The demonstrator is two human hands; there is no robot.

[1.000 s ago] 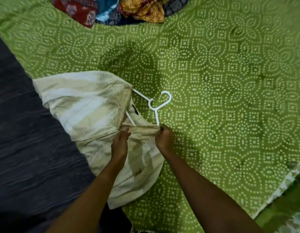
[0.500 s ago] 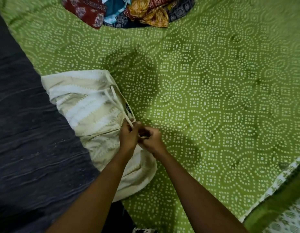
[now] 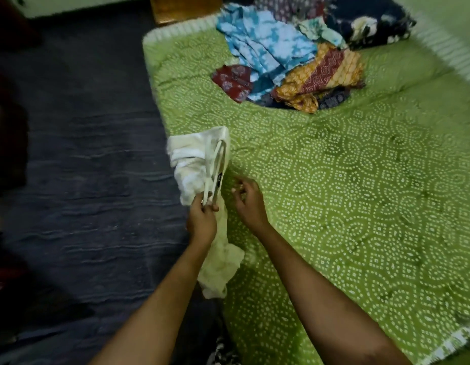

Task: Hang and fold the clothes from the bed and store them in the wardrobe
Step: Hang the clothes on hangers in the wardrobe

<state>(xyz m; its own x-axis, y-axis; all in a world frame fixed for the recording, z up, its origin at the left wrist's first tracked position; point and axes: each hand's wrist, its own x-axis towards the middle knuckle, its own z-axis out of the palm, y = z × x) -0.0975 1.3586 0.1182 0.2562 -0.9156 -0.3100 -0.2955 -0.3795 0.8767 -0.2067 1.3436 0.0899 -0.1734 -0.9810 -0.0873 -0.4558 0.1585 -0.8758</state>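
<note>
A cream striped garment is draped on a white hanger at the left edge of the green patterned bed. My left hand grips the hanger at its near end, together with the garment's neckline, and holds it up. The cloth's lower part hangs down past my wrist over the bed's edge. My right hand hovers just right of the garment with fingers loosely curled and holds nothing. The hanger's hook is hidden.
A pile of colourful clothes, blue, red, mustard and dark navy, lies at the far end of the bed. Dark floor runs along the left. A wooden piece stands beyond the bed's far corner.
Both hands were together at the garment's neckline on the bed. Now my left hand has lifted the hanger with the garment, my right hand has let go, and the view has risen.
</note>
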